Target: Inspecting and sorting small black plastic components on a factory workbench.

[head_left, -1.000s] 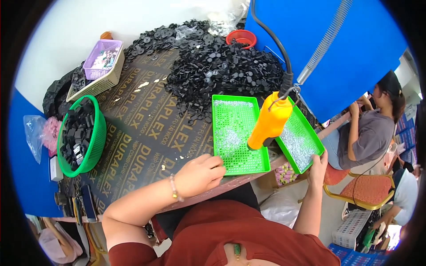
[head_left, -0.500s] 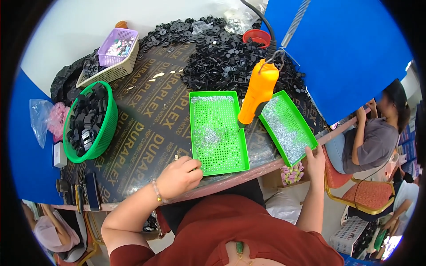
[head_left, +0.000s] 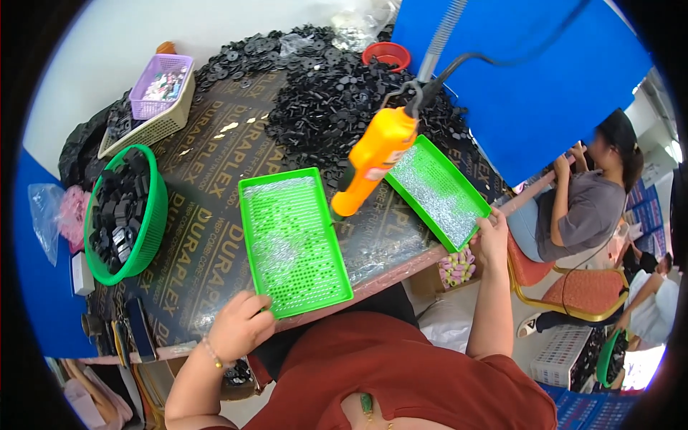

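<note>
- Find left green tray (head_left: 317, 304) just right of and beyond left fingers (head_left: 256, 305), on tabletop (head_left: 204, 229); silvery bits (head_left: 278, 251) strewn inside.
- Left fingers: curled at near-left corner; can't tell whether pinching or just touching.
- Right fingers (head_left: 486, 224): grasping near-right corner of right green tray (head_left: 456, 179), also loaded.
- Keep both level and slide gently; bits look loose, likely to spill over low walls.
- Mind hanging yellow tool (head_left: 376, 159), between and beyond both sets of fingers, tip beside left tray: easy knock.
- Stay clear of black parts pile (head_left: 337, 107), farther out.
</note>
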The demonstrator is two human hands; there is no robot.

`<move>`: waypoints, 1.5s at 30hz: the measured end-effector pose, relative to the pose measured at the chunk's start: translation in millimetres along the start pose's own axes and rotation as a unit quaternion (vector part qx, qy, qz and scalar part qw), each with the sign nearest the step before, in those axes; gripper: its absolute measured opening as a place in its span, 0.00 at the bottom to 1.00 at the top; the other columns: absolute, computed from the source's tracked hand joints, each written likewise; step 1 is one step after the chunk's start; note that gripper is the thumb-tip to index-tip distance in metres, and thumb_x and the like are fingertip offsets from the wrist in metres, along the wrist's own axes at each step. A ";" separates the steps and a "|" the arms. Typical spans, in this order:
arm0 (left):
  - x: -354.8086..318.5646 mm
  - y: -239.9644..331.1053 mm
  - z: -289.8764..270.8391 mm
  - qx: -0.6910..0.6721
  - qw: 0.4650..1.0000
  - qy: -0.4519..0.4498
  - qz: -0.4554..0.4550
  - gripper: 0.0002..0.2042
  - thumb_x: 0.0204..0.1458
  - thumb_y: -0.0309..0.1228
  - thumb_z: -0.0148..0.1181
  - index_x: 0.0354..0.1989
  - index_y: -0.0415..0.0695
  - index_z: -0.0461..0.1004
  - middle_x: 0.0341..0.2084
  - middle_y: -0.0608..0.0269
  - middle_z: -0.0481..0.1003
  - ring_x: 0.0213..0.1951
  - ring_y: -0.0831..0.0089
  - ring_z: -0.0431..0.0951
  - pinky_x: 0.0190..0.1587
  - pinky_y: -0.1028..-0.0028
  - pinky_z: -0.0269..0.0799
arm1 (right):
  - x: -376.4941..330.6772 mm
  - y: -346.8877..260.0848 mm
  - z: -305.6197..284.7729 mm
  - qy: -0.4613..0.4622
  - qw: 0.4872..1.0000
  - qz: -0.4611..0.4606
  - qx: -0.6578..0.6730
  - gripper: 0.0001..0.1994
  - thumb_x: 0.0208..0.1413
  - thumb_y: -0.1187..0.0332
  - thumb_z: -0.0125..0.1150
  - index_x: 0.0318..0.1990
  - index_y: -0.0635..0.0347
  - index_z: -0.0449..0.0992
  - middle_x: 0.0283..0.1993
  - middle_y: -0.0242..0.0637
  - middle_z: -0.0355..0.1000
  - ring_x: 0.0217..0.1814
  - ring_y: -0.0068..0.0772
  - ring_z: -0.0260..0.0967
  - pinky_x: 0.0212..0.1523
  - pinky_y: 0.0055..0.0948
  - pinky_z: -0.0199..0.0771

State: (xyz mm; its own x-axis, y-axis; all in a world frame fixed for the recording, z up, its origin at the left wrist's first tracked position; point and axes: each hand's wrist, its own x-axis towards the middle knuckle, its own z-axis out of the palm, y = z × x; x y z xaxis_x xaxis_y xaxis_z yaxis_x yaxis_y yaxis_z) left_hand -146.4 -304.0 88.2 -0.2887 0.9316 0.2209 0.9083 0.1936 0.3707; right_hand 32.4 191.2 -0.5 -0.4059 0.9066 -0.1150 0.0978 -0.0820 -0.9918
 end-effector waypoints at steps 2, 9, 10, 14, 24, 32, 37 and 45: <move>-6.2 3.3 -5.7 0.019 1.000 -0.002 -0.023 0.09 0.40 0.26 0.67 0.26 0.46 0.70 0.37 0.62 0.73 0.38 0.61 0.74 0.40 0.65 0.74 | 1.1 -0.9 -0.2 0.014 1.000 0.008 0.009 0.24 0.54 0.78 0.56 0.59 0.67 0.59 0.31 0.40 0.71 0.17 0.25 0.67 0.14 0.22 0.67; -24.6 -2.3 -10.2 0.049 0.997 0.007 -0.056 0.10 0.39 0.25 0.68 0.24 0.45 0.69 0.35 0.61 0.73 0.36 0.59 0.74 0.38 0.65 0.74 | -18.0 -12.9 23.7 0.025 0.999 0.039 0.000 0.27 0.56 0.76 0.60 0.60 0.65 0.54 0.39 0.46 0.71 0.21 0.29 0.72 0.19 0.25 0.76; -27.3 -4.6 -10.9 0.050 0.997 0.007 -0.057 0.10 0.39 0.25 0.68 0.24 0.45 0.69 0.35 0.61 0.73 0.36 0.59 0.74 0.38 0.65 0.74 | -17.7 -14.1 23.0 0.016 0.999 0.012 -0.026 0.27 0.56 0.72 0.63 0.59 0.67 0.57 0.38 0.45 0.71 0.23 0.32 0.72 0.20 0.27 0.76; -47.4 -5.0 -14.0 0.065 0.992 0.015 -0.103 0.10 0.40 0.25 0.68 0.25 0.45 0.70 0.36 0.60 0.73 0.37 0.59 0.74 0.39 0.65 0.74 | -31.6 -46.8 42.6 0.063 0.882 -0.243 -0.398 0.32 0.49 0.65 0.71 0.60 0.67 0.65 0.36 0.39 0.69 0.33 0.33 0.69 0.34 0.35 0.71; -23.1 -16.3 -64.0 0.030 0.987 0.128 -0.089 0.09 0.43 0.26 0.68 0.27 0.43 0.71 0.37 0.58 0.74 0.38 0.57 0.75 0.41 0.63 0.73 | -117.4 -94.1 167.7 -0.360 0.892 -0.244 0.126 0.33 0.62 0.59 0.56 0.70 0.65 0.52 0.54 0.45 0.69 0.53 0.37 0.70 0.59 0.39 0.66; -6.6 -102.7 -189.6 0.157 0.938 0.258 -0.173 0.09 0.43 0.22 0.66 0.28 0.38 0.69 0.31 0.53 0.71 0.36 0.55 0.75 0.40 0.65 0.73 | -95.6 -73.7 176.8 -0.306 0.902 -0.286 0.109 0.28 0.64 0.62 0.53 0.66 0.68 0.56 0.44 0.41 0.70 0.45 0.31 0.69 0.53 0.34 0.70; -34.6 -213.0 -246.9 0.198 0.896 0.276 -0.288 0.10 0.46 0.24 0.65 0.28 0.37 0.67 0.28 0.53 0.69 0.30 0.59 0.73 0.34 0.66 0.70 | -84.0 -67.5 174.3 -0.274 0.911 -0.304 0.049 0.26 0.65 0.61 0.53 0.64 0.66 0.58 0.44 0.39 0.71 0.44 0.30 0.69 0.52 0.33 0.68; -43.5 -366.7 -300.3 0.266 0.881 0.272 -0.281 0.09 0.48 0.21 0.62 0.34 0.38 0.67 0.33 0.51 0.69 0.33 0.53 0.74 0.38 0.62 0.71 | -76.4 -63.3 184.7 -0.242 0.921 -0.304 0.024 0.25 0.65 0.61 0.53 0.64 0.65 0.58 0.45 0.39 0.70 0.46 0.31 0.68 0.53 0.33 0.67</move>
State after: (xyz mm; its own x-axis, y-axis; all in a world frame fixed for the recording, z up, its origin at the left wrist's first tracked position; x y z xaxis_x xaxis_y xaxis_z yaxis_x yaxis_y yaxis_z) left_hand -557.8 -507.9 213.6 -0.7095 0.3849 0.5904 0.5462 0.8296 0.1155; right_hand -110.6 50.7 60.9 -0.7315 0.5008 0.4626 -0.3163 0.3518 -0.8810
